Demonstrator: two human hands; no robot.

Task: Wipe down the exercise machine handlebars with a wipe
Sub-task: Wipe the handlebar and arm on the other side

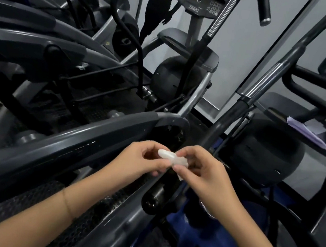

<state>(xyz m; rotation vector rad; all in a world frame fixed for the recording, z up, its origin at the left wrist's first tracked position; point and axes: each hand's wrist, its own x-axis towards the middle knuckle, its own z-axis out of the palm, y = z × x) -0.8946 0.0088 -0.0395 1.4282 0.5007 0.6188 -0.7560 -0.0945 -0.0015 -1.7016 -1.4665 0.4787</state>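
A small crumpled white wipe (171, 158) is pinched between both my hands at the lower middle of the head view. My left hand (140, 159) grips its left end and my right hand (205, 172) grips its right end, fingers curled. A long handlebar (272, 72) with a chrome section rises diagonally from behind my right hand to the upper right. A second handlebar (219, 22) with a chrome band stands further back, under the console (201, 0). Neither hand touches a handlebar.
A thick dark grey rail (75, 144) of the elliptical runs diagonally just left of my hands. More machines crowd the left side and right side. A black roller end (153, 199) sits below my hands. Papers (306, 130) lie on a machine shelf at right.
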